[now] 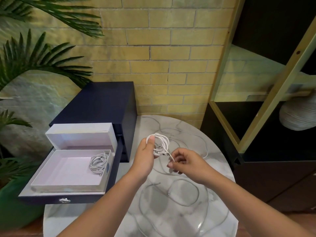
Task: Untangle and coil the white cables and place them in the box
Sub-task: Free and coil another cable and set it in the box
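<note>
My left hand (146, 153) grips a small coil of white cable (162, 141) above the round marble table (213, 194). My right hand (184, 162) pinches the loose strand of that cable (171, 157) just right of the coil. More white cable (186, 192) lies spread in loose loops on the table, with a plug end (168, 194) below my hands. An open white box (56, 175) with its lid raised stands on a pulled-out drawer to the left. A coiled bundle of white cable (99, 163) lies in the box's right part.
The box rests on the open drawer (65, 199) of a dark blue cabinet (102, 103) against a yellow brick wall. Palm fronds (25, 62) and a green pot (15, 202) stand at the left. A dark shelf unit (265, 117) with a grey vase (297, 115) stands at the right.
</note>
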Motion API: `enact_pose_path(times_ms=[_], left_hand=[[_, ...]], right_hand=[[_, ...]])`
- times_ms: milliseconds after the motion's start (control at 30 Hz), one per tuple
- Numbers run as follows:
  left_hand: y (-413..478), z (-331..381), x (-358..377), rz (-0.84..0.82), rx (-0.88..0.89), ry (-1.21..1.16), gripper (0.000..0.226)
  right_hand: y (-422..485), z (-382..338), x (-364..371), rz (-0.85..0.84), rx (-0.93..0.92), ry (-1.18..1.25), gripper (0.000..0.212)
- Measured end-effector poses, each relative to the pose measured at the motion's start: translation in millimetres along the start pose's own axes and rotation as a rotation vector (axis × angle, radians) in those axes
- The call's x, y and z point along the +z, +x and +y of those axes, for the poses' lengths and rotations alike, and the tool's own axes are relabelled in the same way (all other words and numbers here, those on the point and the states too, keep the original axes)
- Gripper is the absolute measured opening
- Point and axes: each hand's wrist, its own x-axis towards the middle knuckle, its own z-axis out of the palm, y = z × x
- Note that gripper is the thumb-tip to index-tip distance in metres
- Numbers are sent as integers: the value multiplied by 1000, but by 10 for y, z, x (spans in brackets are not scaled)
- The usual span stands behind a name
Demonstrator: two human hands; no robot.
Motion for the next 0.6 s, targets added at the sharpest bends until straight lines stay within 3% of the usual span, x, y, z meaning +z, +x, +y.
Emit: enact_pose_path(times_ms=[167,267,400,600], left_hand=[[16,-24,-99,-5,126,285,29],[10,-41,-105,-50,173,346,26],[3,-53,-74,-82,234,373,21],[16,-83,-89,-91,251,327,17]], right_hand=[[-8,-158,-54,62,-47,67,36],[68,-228,-50,187,-110,31,28],[91,-230,1,194,-147,-102,15],[64,-219,82,178,-38,133,16]])
